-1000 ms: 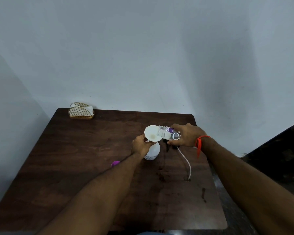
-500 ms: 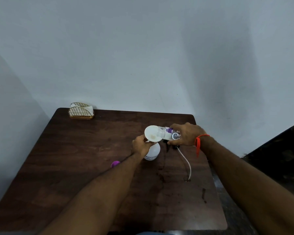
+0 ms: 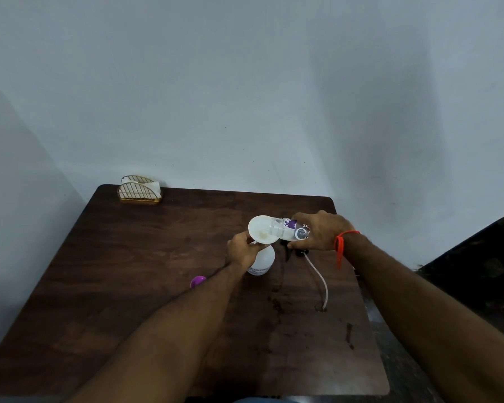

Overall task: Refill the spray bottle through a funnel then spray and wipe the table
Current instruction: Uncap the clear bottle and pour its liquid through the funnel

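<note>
- While my right hand (image 3: 320, 231) grips the water bottle (image 3: 288, 229) tipped on its side, its open mouth reaches over the rim of the white funnel (image 3: 262, 229), and I judge I am in the middle of the pour.
- My left hand (image 3: 242, 251) is curled round the neck of the white spray bottle (image 3: 262, 258), just under the funnel, holding both steady; the spray bottle stands upright on the table (image 3: 157, 257), near its far right part.
- To do this well, I should keep the bottle's mouth over the middle of the funnel, not its edge, and tilt slowly so the water drains as fast as it arrives.
- A little liquid seems to sit in the bottom of the funnel; I cannot tell how full the spray bottle is, since its wall is opaque from here, so I should pause the pour now and then and check.
- My left grip matters: if the funnel tips, water runs down the outside, and the wood already shows dark wet-looking marks near the bottle.
- The spray head (image 3: 298, 251) with its thin tube (image 3: 320, 280) lies on the table beside the spray bottle, to its right, ready to screw back on afterwards.
- A purple cap (image 3: 198, 281) lies on the table to the left of my left forearm, and a napkin holder (image 3: 139, 190) stands at the far left corner, which I expect will serve for the wiping.
</note>
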Demonstrator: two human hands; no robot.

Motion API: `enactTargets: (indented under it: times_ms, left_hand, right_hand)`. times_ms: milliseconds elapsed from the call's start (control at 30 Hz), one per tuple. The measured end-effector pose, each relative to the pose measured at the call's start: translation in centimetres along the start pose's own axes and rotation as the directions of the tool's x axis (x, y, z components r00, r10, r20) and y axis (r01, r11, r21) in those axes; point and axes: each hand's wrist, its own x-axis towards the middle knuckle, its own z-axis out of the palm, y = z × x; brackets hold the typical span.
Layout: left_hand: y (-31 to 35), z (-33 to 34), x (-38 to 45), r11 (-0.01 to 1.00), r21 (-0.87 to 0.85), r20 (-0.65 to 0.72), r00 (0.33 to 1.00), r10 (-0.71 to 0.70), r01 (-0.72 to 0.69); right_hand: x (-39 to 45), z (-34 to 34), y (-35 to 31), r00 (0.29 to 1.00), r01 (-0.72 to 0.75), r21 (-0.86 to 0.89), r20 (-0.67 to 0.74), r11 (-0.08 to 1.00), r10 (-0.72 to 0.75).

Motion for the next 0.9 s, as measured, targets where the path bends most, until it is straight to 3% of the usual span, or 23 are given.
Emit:
enactTargets:
  times_ms: [900]
  left_hand:
    - [0.07,-0.03,-0.11,1.0,0.025,0.0,1.0,-0.005,0.005]
  right_hand:
    - [0.16,0.57,0.71,1.0,0.008,-0.008,-0.006,1.0,-0.008]
